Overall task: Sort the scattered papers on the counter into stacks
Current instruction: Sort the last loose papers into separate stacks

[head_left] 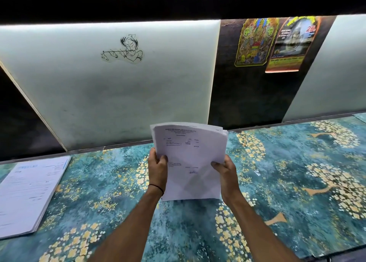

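A sheaf of white printed papers [191, 158] stands nearly upright in the middle of the view, its lower edge just above the teal flowered counter [287, 182]. My left hand [157, 167] grips its left edge, thumb on the front sheet. My right hand [224, 171] grips the right edge the same way. The sheets' top edges are slightly uneven. A second stack of printed papers [29, 194] lies flat on the counter at the far left.
A pale glass panel [118, 83] with a line-drawn sticker [123, 49] rises behind the counter. Two colourful posters [273, 43] hang on a dark pillar at the upper right. Another pale panel stands at the far right.
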